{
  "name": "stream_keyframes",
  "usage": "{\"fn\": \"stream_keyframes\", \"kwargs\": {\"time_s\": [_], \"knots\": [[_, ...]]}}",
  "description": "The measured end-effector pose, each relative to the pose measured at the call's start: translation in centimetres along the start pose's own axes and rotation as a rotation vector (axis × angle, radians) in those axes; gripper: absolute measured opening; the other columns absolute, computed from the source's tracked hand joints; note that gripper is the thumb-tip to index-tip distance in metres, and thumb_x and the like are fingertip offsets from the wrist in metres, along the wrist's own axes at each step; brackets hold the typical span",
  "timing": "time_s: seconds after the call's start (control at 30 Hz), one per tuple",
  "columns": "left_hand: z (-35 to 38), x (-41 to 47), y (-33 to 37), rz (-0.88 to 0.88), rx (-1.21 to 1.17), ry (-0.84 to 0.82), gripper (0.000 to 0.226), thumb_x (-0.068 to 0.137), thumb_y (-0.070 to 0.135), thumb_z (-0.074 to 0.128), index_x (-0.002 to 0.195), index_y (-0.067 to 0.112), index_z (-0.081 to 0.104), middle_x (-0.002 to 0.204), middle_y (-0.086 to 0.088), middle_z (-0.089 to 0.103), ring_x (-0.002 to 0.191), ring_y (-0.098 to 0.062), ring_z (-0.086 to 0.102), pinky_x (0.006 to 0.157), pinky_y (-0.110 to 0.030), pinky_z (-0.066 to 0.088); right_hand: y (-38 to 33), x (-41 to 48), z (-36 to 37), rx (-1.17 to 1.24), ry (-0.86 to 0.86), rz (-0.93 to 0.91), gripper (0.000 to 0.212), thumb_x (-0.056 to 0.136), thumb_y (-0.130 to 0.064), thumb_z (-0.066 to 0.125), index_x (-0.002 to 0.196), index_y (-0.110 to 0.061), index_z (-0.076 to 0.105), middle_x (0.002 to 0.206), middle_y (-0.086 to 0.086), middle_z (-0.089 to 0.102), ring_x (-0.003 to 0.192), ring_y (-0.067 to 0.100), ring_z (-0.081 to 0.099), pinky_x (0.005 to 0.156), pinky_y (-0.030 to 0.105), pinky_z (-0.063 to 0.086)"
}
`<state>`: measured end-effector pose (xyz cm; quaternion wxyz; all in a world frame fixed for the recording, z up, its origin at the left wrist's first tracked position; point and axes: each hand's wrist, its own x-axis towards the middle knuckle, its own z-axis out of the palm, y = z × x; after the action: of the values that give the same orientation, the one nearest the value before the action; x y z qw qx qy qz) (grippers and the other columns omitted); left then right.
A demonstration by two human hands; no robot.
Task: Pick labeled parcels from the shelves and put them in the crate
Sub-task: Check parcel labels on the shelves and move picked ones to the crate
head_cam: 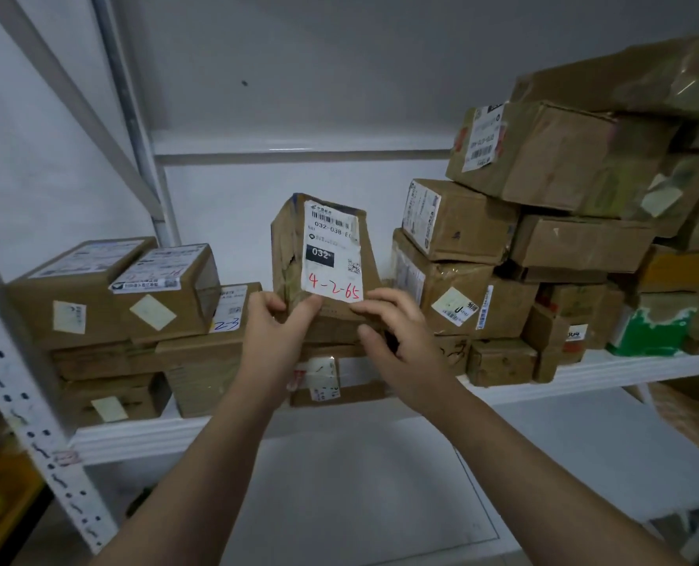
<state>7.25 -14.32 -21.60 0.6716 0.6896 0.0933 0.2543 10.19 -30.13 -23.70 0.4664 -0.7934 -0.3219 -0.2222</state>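
Note:
A worn cardboard parcel (290, 255) stands upright in the middle of the white shelf (584, 373). Its white label reads 032 and, in red handwriting, 4-2-65. My left hand (274, 341) grips the parcel's lower left corner, thumb on the front face. My right hand (397, 332) holds its lower right edge with the fingers curled against the label's bottom. The parcel rests on another flat box. No crate is in view.
Labeled cardboard boxes (115, 304) are stacked on the shelf to the left, and a taller, uneven pile (544, 222) rises on the right. A green and white box (650, 328) sits at the far right. A perforated shelf upright (33, 435) runs down the left.

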Motion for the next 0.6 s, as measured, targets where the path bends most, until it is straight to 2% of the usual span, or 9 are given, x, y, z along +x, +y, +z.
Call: {"fn": "stream_keyframes", "kwargs": {"time_s": [0.07, 0.13, 0.2, 0.27, 0.3, 0.37, 0.47, 0.6], "knots": [[-0.3, -0.8, -0.3, 0.049, -0.077, -0.016, 0.032, 0.085, 0.022, 0.067, 0.094, 0.012, 0.037, 0.089, -0.007, 0.057, 0.073, -0.011, 0.061, 0.061, -0.023, 0.051, -0.4, 0.0, 0.0, 0.175, 0.102, 0.104, 0.034, 0.094, -0.023, 0.055, 0.127, -0.022, 0.052, 0.126, -0.008, 0.044, 0.117, -0.006, 0.044, 0.098, 0.025, 0.047], [-0.5, -1.6, -0.7, 0.072, -0.158, -0.062, 0.023, 0.091, 0.010, 0.056, 0.101, 0.012, 0.036, 0.093, -0.005, 0.061, 0.072, -0.003, 0.065, 0.057, -0.019, 0.052, -1.0, 0.2, -0.2, 0.435, 0.103, 0.231, 0.043, 0.094, -0.018, 0.058, 0.133, -0.024, 0.041, 0.128, -0.008, 0.047, 0.112, -0.010, 0.050, 0.090, 0.014, 0.049], [-0.6, -2.2, -1.2, 0.125, -0.191, -0.106, 0.031, 0.094, 0.007, 0.049, 0.118, 0.022, 0.036, 0.113, -0.002, 0.061, 0.094, -0.003, 0.065, 0.070, -0.021, 0.054, -1.4, 0.2, -0.4, 0.567, 0.040, 0.273, 0.043, 0.094, -0.015, 0.056, 0.132, -0.027, 0.039, 0.123, -0.012, 0.054, 0.106, -0.009, 0.057, 0.085, 0.013, 0.049], [-0.8, -2.6, -1.4, 0.175, -0.190, -0.153, 0.050, 0.096, 0.015, 0.046, 0.138, 0.036, 0.028, 0.132, 0.004, 0.054, 0.115, -0.007, 0.057, 0.089, -0.027, 0.051, -1.5, 0.1, -0.5, 0.585, 0.021, 0.248, 0.044, 0.094, -0.011, 0.056, 0.132, -0.025, 0.040, 0.122, -0.014, 0.056, 0.107, -0.007, 0.058, 0.088, 0.016, 0.050], [-0.9, -2.7, -1.5, 0.196, -0.172, -0.171, 0.056, 0.092, 0.021, 0.045, 0.142, 0.039, 0.026, 0.137, 0.005, 0.050, 0.122, -0.008, 0.052, 0.096, -0.032, 0.048, -1.6, 0.0, -0.5, 0.587, 0.024, 0.235, 0.045, 0.094, -0.009, 0.057, 0.133, -0.023, 0.040, 0.122, -0.015, 0.056, 0.108, -0.007, 0.057, 0.089, 0.016, 0.049], [-1.0, -2.8, -1.6, 0.212, -0.141, -0.177, 0.062, 0.085, 0.027, 0.042, 0.144, 0.041, 0.027, 0.142, 0.006, 0.046, 0.127, -0.008, 0.047, 0.103, -0.039, 0.044, -1.6, 0.0, -0.5, 0.582, 0.034, 0.213, 0.047, 0.093, -0.007, 0.057, 0.134, -0.022, 0.040, 0.122, -0.016, 0.055, 0.110, -0.008, 0.056, 0.090, 0.016, 0.049], [-1.1, -2.7, -1.6, 0.220, -0.111, -0.159, 0.061, 0.084, 0.029, 0.043, 0.142, 0.044, 0.030, 0.145, 0.008, 0.043, 0.130, -0.008, 0.043, 0.107, -0.044, 0.039, -1.8, -0.1, -0.4, 0.584, 0.043, 0.206, 0.047, 0.093, -0.006, 0.057, 0.133, -0.023, 0.039, 0.123, -0.016, 0.055, 0.111, -0.007, 0.056, 0.089, 0.016, 0.048], [-1.2, -3.0, -0.8, 0.236, -0.103, -0.163, 0.053, 0.085, 0.031, 0.043, 0.130, 0.056, 0.032, 0.145, 0.011, 0.042, 0.129, -0.003, 0.044, 0.105, -0.037, 0.042, -2.1, 0.0, -0.2, 0.590, 0.051, 0.204, 0.047, 0.093, -0.006, 0.056, 0.132, -0.024, 0.038, 0.123, -0.014, 0.055, 0.109, -0.007, 0.057, 0.089, 0.014, 0.048]]}}
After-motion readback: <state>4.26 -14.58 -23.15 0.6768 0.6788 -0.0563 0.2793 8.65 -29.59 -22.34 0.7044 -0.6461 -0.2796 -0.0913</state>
